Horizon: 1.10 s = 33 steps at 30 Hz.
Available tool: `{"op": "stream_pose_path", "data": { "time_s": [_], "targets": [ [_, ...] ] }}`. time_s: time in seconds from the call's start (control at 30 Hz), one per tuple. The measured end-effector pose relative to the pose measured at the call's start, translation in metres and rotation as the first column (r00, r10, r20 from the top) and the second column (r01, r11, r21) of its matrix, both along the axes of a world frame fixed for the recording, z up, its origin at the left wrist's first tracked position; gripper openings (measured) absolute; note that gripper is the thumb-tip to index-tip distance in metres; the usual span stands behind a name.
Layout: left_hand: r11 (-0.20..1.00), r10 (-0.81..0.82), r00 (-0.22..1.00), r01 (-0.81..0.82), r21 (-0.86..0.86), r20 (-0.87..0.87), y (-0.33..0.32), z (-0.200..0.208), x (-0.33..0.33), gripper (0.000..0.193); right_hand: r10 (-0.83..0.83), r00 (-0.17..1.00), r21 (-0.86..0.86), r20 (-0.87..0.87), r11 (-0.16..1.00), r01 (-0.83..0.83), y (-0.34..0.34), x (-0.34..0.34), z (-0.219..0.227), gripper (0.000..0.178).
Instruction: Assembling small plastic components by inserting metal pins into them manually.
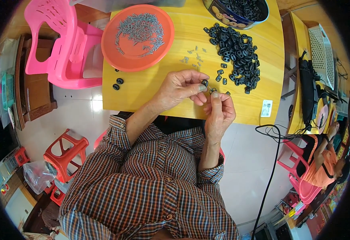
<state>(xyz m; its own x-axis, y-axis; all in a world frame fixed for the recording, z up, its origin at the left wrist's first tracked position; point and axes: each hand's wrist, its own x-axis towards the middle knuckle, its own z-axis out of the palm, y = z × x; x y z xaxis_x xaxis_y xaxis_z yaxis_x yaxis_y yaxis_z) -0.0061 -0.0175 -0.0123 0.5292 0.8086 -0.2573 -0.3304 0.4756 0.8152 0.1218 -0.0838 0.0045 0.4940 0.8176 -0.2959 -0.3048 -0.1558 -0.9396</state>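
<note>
Over the table's near edge, my left hand [180,89] pinches a small black two-hole plastic piece [205,83] between thumb and fingers. Close beside it, my right hand [220,110] is closed in a pinch, its fingertips almost meeting the left ones. A thin shiny bit shows between the two hands, too small to name, and what the right fingers grip is mostly hidden. Beyond my hands lie several loose grey screws [197,58]. A heap of similar black pieces [239,56] spreads to the right, with a few single ones nearer my right hand.
An orange basin [111,60] of grey screws sits at the table's left. At the far right stands a round tin [235,21] filled with black pieces. A white label [266,108] lies near the right corner. Pink chair [69,70] left; black cable [277,160] right; another person [323,168] sits far right.
</note>
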Motion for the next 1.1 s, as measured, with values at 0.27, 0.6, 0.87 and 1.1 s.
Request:
{"op": "stream_pose_path", "data": {
  "time_s": [0.27, 0.6, 0.87, 1.1],
  "targets": [
    [0.998, -0.031, 0.999, 0.033, 0.052, -0.028, -0.0014, -0.0001, -0.0008, 0.027, 0.011, 1.0, 0.019, 0.011, 1.0, -0.011, 0.0004, -0.0006, -0.0014, 0.012],
    [0.994, -0.023, 1.0, 0.024, 0.103, -0.008, -0.002, -0.004, -0.0012, 0.028, 0.038, 0.998, 0.004, 0.056, 0.999, -0.038, 0.0003, 0.0006, -0.0006, 0.012],
    [0.993, -0.01, 1.0, 0.013, 0.12, -0.025, -0.0027, -0.0041, -0.0014, 0.028, 0.042, 0.997, -0.003, 0.057, 0.999, -0.042, -0.0006, -0.0005, 0.0001, 0.012],
    [0.99, -0.022, 0.998, 0.029, 0.14, -0.056, -0.0034, -0.0036, -0.002, 0.028, 0.068, 0.995, 0.003, 0.072, 0.998, -0.068, -0.0009, 0.0004, -0.0026, 0.013]
  ]
}}
